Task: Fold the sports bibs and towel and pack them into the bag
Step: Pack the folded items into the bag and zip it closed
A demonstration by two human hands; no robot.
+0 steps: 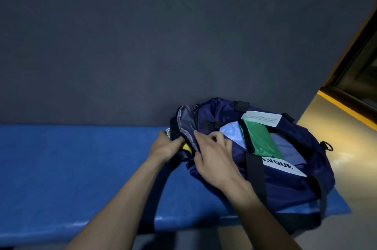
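The navy bag (281, 170) lies on the blue bench (61, 168), and the person works at its left end with both hands. The left hand (165, 145) has its fingers curled round the bag's end fabric, a yellow scrap (187, 147) showing just beside its fingertips, while the right hand (212, 158) pinches the grey-lined flap (186, 125) with bent fingers. Just beyond the right fingers, inside the open bag, lie a pale blue folded cloth (231, 132) and a green bib (261, 139).

Head view — downward, close over bench (81, 168)
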